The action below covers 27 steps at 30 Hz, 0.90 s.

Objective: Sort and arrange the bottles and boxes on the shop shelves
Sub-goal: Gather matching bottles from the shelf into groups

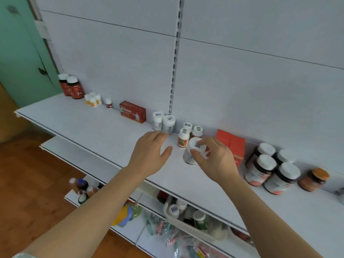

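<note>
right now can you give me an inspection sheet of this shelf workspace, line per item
surface: white top shelf, goods lined along its back wall.
job's things: white bottle tilted under the right hand; two white bottles; three small bottles; red box; orange box; four dark white-capped bottles; orange-capped jar; red bottles far left.
clutter: lower shelves hold mixed packets, bottles and a basket.
grippers: left hand open, holding nothing; right hand fingers grip the white bottle's cap.
cables: nothing seen.
surroundings: green door, wooden floor.

White-capped bottle (193,151) tilted on the white shelf (93,123).
</note>
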Each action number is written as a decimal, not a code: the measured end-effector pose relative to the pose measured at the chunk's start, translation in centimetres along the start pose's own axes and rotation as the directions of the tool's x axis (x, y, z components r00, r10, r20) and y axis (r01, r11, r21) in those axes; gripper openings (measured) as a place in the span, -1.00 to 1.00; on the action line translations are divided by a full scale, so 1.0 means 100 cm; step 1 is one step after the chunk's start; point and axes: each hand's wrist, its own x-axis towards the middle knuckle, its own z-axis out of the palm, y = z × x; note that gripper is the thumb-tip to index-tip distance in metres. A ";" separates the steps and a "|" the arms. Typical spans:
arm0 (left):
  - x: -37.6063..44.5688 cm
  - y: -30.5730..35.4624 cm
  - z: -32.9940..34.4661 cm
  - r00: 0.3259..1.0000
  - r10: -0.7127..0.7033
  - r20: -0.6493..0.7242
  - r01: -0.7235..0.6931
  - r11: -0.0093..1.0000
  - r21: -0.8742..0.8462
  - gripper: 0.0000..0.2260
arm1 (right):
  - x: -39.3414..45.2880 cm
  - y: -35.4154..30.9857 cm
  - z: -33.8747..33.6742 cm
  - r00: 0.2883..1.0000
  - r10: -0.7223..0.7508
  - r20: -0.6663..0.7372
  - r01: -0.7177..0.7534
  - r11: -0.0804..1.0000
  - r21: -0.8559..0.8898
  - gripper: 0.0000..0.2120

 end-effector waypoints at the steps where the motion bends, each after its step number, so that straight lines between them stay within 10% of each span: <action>1: -0.001 -0.016 -0.004 1.000 -0.006 0.010 0.006 1.000 -0.003 -0.61 | 0.005 -0.010 0.011 1.000 0.020 0.010 -0.020 1.000 0.008 -0.76; 27: 0.092 -0.206 0.021 0.980 0.040 0.196 -0.036 0.999 -0.022 -0.56 | 0.107 -0.046 0.227 0.998 0.063 0.009 -0.062 0.989 -0.134 -0.77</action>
